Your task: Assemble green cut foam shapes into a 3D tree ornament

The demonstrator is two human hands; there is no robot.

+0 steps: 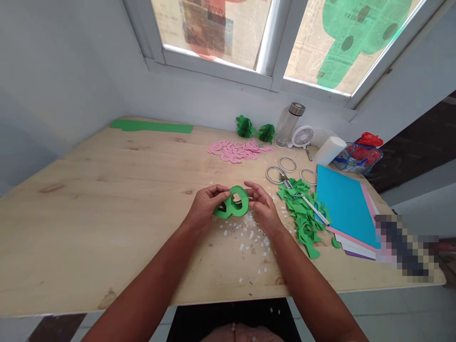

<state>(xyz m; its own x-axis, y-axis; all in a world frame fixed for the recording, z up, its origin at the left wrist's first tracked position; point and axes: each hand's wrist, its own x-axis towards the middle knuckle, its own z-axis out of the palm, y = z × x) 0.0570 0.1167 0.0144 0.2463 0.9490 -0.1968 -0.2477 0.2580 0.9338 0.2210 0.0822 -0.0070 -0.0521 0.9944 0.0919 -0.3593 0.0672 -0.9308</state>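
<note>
My left hand (207, 205) is closed on a green paper cutout (241, 207) shaped like a figure eight with cut-out openings, its thumb on top. The cutout appears to be several layers thick and is held above the table. At its right edge is my right hand (262, 207), fingers apart and loosely curved, with the tips next to the paper. Whether they touch it I cannot tell. Small white paper bits (252, 230) lie scattered under and between my hands.
Green scraps (302, 218), scissors (285, 179), a white pen-like stick (315, 210) and tape rolls (287, 165) lie right. Coloured sheets (344, 204) are beyond them. Pink cutouts (235, 151), green paper ornaments (245, 127), a bottle (287, 127) and a fan (302, 136) stand at the back.
</note>
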